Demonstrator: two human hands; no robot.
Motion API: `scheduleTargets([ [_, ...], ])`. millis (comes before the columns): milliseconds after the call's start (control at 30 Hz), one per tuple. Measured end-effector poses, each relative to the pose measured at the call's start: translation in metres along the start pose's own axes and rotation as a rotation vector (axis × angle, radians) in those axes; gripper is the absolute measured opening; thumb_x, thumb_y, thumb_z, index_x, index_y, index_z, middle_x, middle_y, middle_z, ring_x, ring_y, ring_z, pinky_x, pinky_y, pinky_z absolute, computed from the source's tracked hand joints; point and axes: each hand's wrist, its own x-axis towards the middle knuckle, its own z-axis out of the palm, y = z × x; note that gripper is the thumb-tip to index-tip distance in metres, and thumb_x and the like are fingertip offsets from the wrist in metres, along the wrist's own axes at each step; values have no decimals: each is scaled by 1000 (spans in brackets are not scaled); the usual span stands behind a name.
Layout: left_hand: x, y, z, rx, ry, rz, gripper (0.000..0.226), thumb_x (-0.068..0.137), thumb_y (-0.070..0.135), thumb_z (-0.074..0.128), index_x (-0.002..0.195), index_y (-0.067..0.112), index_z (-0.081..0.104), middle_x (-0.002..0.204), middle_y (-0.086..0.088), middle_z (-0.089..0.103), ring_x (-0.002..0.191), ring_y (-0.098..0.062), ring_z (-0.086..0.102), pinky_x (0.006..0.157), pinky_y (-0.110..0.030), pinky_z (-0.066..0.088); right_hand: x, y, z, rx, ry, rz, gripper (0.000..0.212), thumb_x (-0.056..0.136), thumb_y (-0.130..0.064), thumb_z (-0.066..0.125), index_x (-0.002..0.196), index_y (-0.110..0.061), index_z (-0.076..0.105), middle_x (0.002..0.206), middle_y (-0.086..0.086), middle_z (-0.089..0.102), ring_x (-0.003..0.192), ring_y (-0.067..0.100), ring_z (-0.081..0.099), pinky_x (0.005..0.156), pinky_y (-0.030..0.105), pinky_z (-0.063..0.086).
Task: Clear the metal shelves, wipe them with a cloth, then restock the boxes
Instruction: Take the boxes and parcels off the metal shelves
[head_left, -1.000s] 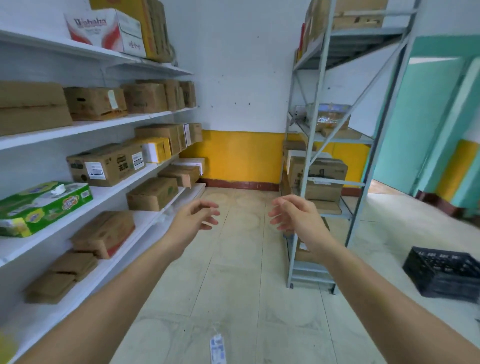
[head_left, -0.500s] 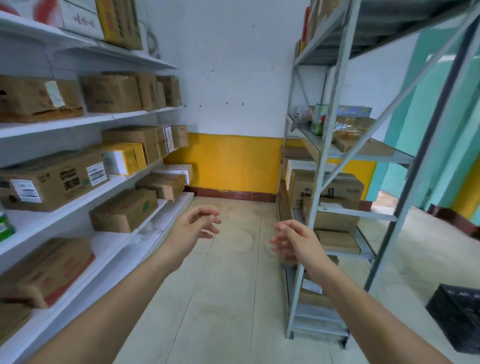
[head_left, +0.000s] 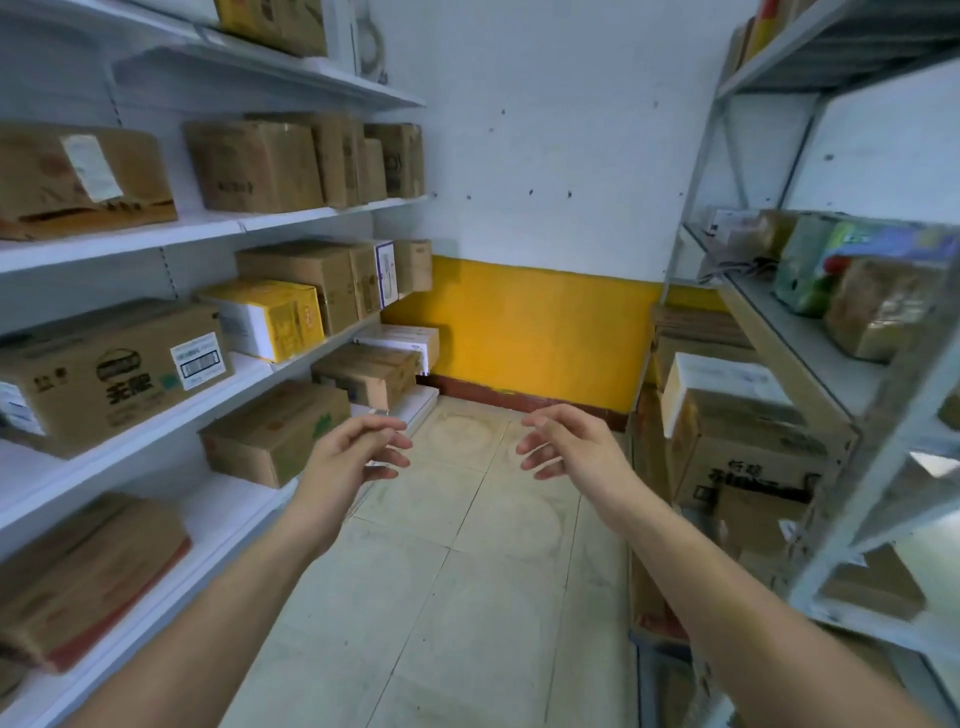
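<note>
The left hand (head_left: 358, 457) and right hand (head_left: 566, 447) are hovering open, holding nothing; the big brown cardboard box (head_left: 748, 452) is looking stiff and heavy, needing hands underneath

My own parts, four entries.
1. Left hand (head_left: 353, 460), centre-left of the frame: bare, slim build, narrow wrist.
2. Right hand (head_left: 579, 452), centre-right: bare, same slim build.
3. Left forearm (head_left: 208, 613), reaching the lower left corner: uncovered along its visible length, smooth.
4. Right forearm (head_left: 727, 603), reaching the lower right corner: likewise uncovered, smooth.
</note>
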Motion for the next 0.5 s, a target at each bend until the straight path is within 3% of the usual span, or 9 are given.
scheduleTargets([
  [200, 201, -49, 49, -16, -89, -66, 20, 102, 10, 52, 111, 2, 68, 104, -17, 72, 91, -30, 68, 88, -46, 55, 166, 46, -27, -108, 80, -40, 17, 105, -17, 52, 113, -12, 66, 94, 9, 75, 84, 27, 73, 73, 38, 58],
  [333, 330, -53, 103, -67, -199, -140, 20, 102, 8, 51, 114, 1, 66, 107, -19, 69, 90, -27, 67, 82, -38, 53, 270, 67, -66, -97, 163, 16, 17, 104, -20, 54, 119, -21, 63, 109, 3, 72, 96, 22, 72, 86, 43, 59],
  [433, 407, -36, 151, -87, -310, -57, 20, 101, 12, 54, 115, 7, 67, 107, -8, 73, 98, -25, 66, 85, -39, 51, 328, 84, -96, -103, 174, 40, 30, 104, -28, 56, 133, -28, 58, 129, -6, 65, 116, 12, 64, 102, 41, 53],
  [500, 453, -28, 181, -28, -479, 95, 29, 102, 24, 56, 129, 17, 62, 122, 2, 71, 113, -17, 66, 95, -37, 48, 372, 104, -113, -106, 207, 81, 44, 103, -32, 56, 146, -28, 48, 139, -8, 57, 127, 12, 55, 110, 41, 46],
])
